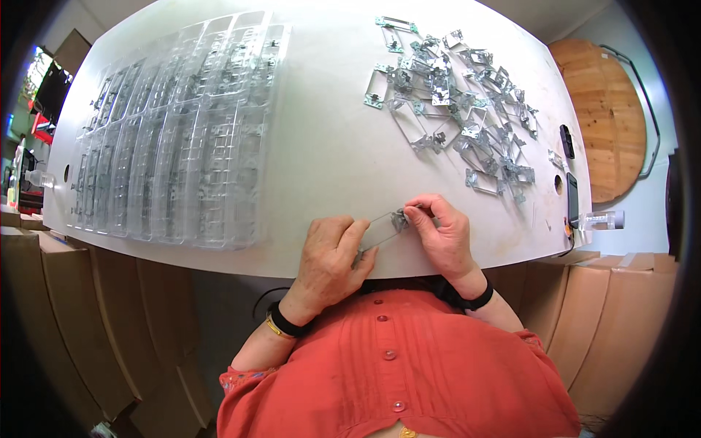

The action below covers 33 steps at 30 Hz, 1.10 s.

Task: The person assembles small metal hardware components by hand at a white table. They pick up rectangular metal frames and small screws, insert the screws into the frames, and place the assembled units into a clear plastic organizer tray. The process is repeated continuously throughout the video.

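Between my two hands, at the near edge of the white table, is a small metal frame with thin wire sides and a grey bracket piece [399,221]. My left hand [330,257] grips its left end between thumb and fingers, which hide that end. With thumb and forefinger, my right hand [442,232] pinches the bracket end. A loose pile of similar metal frames [440,87] lies beyond my right hand, tangled together, some with greenish ends. Left of my hands lie clear plastic trays [175,171] with long compartments, holding rows of metal parts.
The white table [321,109] has a round hole near its right edge. By that edge lie a dark phone-like slab [572,196], a small black object [567,141] and a clear bottle [602,220]. Cardboard boxes [606,314] stand below on both sides. A round wooden board [602,120] is at the right.
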Each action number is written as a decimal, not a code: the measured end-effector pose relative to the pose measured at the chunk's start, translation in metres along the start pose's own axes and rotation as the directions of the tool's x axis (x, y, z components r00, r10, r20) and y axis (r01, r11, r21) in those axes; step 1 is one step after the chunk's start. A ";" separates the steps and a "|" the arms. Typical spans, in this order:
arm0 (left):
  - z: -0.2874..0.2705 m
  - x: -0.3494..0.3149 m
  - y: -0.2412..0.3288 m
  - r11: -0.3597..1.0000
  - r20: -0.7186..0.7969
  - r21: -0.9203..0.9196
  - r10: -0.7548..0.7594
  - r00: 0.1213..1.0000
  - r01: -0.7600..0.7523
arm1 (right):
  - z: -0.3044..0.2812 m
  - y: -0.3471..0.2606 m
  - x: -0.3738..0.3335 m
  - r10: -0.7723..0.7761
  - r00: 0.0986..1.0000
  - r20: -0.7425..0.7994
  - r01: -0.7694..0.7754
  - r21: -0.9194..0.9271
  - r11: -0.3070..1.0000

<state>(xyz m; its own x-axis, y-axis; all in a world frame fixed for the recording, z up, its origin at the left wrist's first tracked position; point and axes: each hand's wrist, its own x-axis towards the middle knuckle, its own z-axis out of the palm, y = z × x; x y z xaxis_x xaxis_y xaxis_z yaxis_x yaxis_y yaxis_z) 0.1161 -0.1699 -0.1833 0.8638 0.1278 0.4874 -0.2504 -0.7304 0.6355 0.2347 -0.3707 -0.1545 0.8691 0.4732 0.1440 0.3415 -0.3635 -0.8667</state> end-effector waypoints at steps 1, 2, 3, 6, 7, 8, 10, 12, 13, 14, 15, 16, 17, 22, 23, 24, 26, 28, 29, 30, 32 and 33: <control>0.000 -0.001 -0.001 1.000 0.002 -0.001 -0.003 1.000 0.003 | 0.000 0.001 0.000 -0.001 1.000 0.004 0.001 -0.002 1.000; -0.001 -0.002 -0.001 1.000 0.005 0.003 -0.008 1.000 0.008 | 0.001 0.001 0.000 -0.008 1.000 0.000 0.008 -0.017 1.000; -0.001 -0.001 -0.001 1.000 0.004 -0.001 -0.007 1.000 0.007 | 0.002 0.001 0.001 -0.014 1.000 -0.003 0.014 -0.031 0.999; -0.003 -0.001 0.000 1.000 0.005 -0.005 -0.006 1.000 0.006 | 0.003 0.002 0.000 0.001 1.000 -0.012 -0.001 -0.034 0.999; -0.003 -0.001 0.000 1.000 0.006 -0.005 -0.005 1.000 0.005 | 0.003 0.002 0.000 0.012 1.000 -0.015 -0.012 -0.028 1.000; -0.002 -0.001 0.000 1.000 0.004 -0.008 -0.003 1.000 0.003 | 0.003 0.002 0.000 0.014 1.000 -0.012 -0.015 -0.031 0.999; -0.002 -0.001 0.000 1.000 0.007 -0.004 -0.002 1.000 0.002 | 0.003 0.001 0.001 0.020 1.000 -0.007 -0.020 -0.038 0.999; -0.003 -0.001 0.000 1.000 0.009 -0.002 0.000 1.000 0.000 | 0.003 0.002 0.001 0.006 1.000 -0.009 -0.006 -0.038 0.999; -0.003 -0.001 0.000 1.000 0.010 -0.001 0.001 1.000 -0.001 | 0.003 0.002 0.001 -0.001 1.000 -0.009 0.001 -0.039 0.999; -0.003 -0.001 0.000 1.000 0.011 -0.001 0.002 1.000 -0.002 | 0.003 0.002 0.001 -0.005 1.000 -0.008 0.004 -0.044 0.999; -0.002 -0.001 -0.001 1.000 0.011 -0.002 0.002 1.000 -0.002 | 0.004 0.002 0.002 -0.008 1.000 -0.007 0.007 -0.048 0.999; -0.002 -0.001 -0.001 1.000 0.010 -0.003 0.001 1.000 -0.001 | 0.004 0.002 0.002 -0.011 1.000 -0.006 0.011 -0.053 0.999; -0.002 -0.001 -0.001 1.000 0.009 -0.003 0.003 1.000 -0.003 | 0.004 0.002 0.002 -0.007 1.000 -0.008 0.007 -0.048 0.999; -0.002 -0.001 0.000 1.000 0.008 0.000 0.003 1.000 -0.003 | 0.004 0.001 0.002 0.004 1.000 -0.001 -0.004 -0.060 0.998; -0.002 -0.001 0.000 1.000 0.004 0.002 0.003 1.000 -0.003 | 0.004 0.002 0.002 0.004 1.000 0.000 -0.004 -0.056 0.998; -0.002 -0.001 0.000 1.000 0.009 0.000 0.002 1.000 -0.002 | 0.004 0.002 0.002 0.004 1.000 0.001 -0.004 -0.052 0.999; -0.002 -0.001 -0.001 1.000 0.018 -0.005 0.000 1.000 0.001 | 0.005 0.004 0.002 -0.018 1.000 -0.009 0.018 -0.052 0.999; -0.002 -0.001 -0.001 1.000 0.017 -0.002 -0.002 1.000 0.002 | 0.006 0.005 0.002 -0.064 0.997 -0.032 0.062 -0.058 0.996; -0.002 0.000 0.000 1.000 0.015 -0.002 -0.002 1.000 0.002 | 0.005 0.004 0.003 -0.081 0.996 -0.025 0.079 -0.074 0.994; -0.001 0.000 0.000 1.000 0.013 -0.001 -0.002 1.000 0.002 | 0.005 0.002 0.004 -0.098 0.995 -0.018 0.096 -0.091 0.991; -0.002 0.000 0.000 1.000 0.011 0.004 -0.002 1.000 0.002 | 0.004 0.001 0.004 -0.097 0.995 -0.013 0.095 -0.101 0.990; -0.002 0.000 0.000 1.000 0.010 0.003 -0.001 1.000 0.001 | 0.004 0.001 0.003 -0.080 0.997 -0.016 0.078 -0.095 0.992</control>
<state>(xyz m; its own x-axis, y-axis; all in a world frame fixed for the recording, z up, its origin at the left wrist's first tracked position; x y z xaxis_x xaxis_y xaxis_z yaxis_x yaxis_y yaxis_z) 0.1148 -0.1684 -0.1821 0.8685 0.1222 0.4804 -0.2479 -0.7322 0.6344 0.2360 -0.3665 -0.1573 0.8449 0.4876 0.2202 0.4405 -0.4004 -0.8035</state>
